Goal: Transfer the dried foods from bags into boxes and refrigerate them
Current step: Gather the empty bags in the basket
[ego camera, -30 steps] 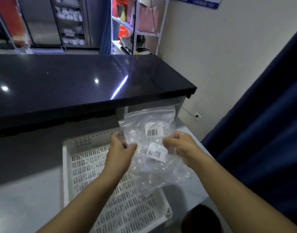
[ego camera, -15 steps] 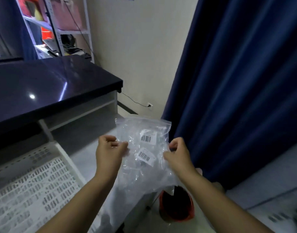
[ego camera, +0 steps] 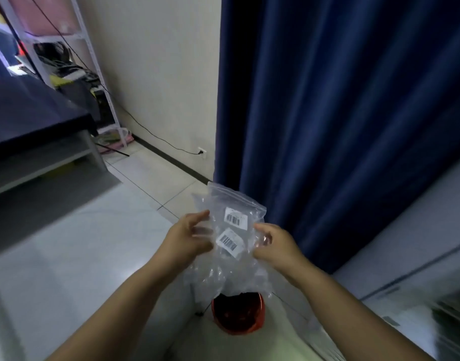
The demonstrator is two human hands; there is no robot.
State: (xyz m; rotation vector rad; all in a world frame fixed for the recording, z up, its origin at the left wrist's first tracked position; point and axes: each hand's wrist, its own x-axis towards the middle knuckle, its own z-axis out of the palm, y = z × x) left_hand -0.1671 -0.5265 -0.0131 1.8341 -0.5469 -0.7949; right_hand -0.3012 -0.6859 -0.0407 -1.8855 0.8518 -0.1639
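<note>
Off the counter's [ego camera: 67,256] right end, straight over the red bin [ego camera: 236,316] down on the floor [ego camera: 150,175], that's where the bags [ego camera: 234,256] are now. A second ago the person had the same clear zip bags up over the white tray on the counter. Since then the whole view has swung right, so the tray is out of sight and the blue curtain [ego camera: 328,126] fills the back. The bags look empty, just crinkly plastic with two barcode labels [ego camera: 235,218] showing, and they hang in mid-air between both hands without touching the bin. The right hand [ego camera: 275,246] has its fingers curled round the right edge, pinching it. The left hand [ego camera: 184,238] was pinching too, but now its fingers look pretty much straight and only lie against the left edge; it's blurry, so hard to swear it has fully let go. Reads like a toss-the-empties step. If so, the pouring for these bags is done, and the boxes, which aren't in view, would still need to go in the fridge.
</note>
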